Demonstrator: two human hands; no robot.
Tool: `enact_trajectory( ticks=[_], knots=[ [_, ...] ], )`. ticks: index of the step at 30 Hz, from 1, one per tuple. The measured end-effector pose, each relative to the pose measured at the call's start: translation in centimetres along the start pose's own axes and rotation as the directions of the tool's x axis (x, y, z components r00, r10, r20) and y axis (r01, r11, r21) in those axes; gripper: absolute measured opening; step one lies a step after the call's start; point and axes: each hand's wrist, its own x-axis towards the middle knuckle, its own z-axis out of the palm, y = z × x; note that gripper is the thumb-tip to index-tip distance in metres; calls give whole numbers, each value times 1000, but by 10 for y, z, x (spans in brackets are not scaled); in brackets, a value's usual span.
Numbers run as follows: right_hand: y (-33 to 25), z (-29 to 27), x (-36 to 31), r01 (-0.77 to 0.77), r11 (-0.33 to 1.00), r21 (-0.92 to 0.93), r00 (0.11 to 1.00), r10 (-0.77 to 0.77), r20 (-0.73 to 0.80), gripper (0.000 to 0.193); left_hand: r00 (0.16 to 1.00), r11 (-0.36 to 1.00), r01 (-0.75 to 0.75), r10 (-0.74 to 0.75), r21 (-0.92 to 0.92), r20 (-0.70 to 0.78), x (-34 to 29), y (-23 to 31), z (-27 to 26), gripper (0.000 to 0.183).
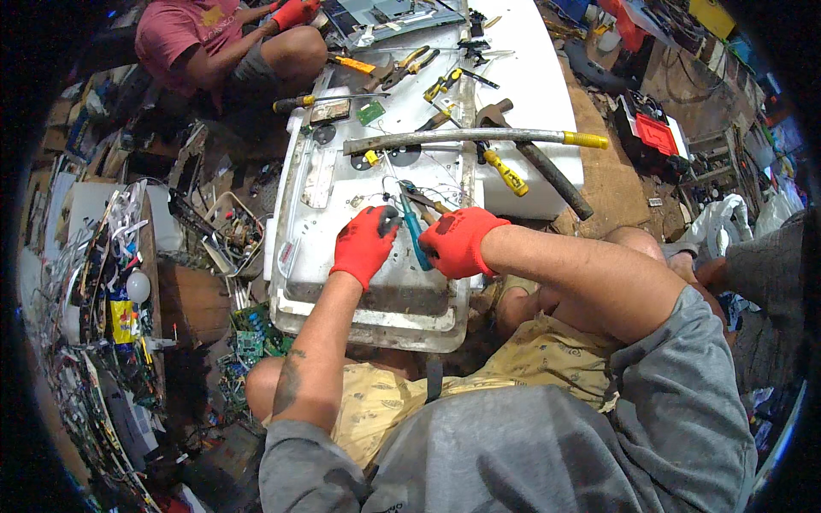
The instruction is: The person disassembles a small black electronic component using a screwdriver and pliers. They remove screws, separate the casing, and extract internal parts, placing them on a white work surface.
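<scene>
Both my hands wear red gloves with dark fingertips and work low over a white plastic panel (342,295). The fingers of my left hand (366,245) are curled together close to some thin dark wires (389,190); anything pinched in them is too small to name. Opposite it, my right hand (463,243) is closed, its fingertips turned down and whatever they hold hidden. A slim teal-handled tool (414,227) lies between the hands, touching or nearly touching the right one. Beyond the right fingers, a tool with a brownish handle (429,202) is partly covered.
Farther up lie a metal bar with a yellow end (479,135), a hammer (547,171), a yellow screwdriver (506,173), pliers (412,67) and a green circuit board (371,112). Across the panel sits another person (222,51). Scrap crowds the left side; a red-black toolbox (654,132) stands right.
</scene>
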Motion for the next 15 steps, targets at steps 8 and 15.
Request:
enact_trajectory(
  ticks=[8,15],
  knots=[
    [13,3,0,41,999,23,996,-39,-82,29,996,962,-60,38,266,86,-4,8,-6,28],
    [-2,27,32,202,979,-15,927,-196,-321,26,992,950,13,-51,313,112,-14,7,-10,22]
  ],
)
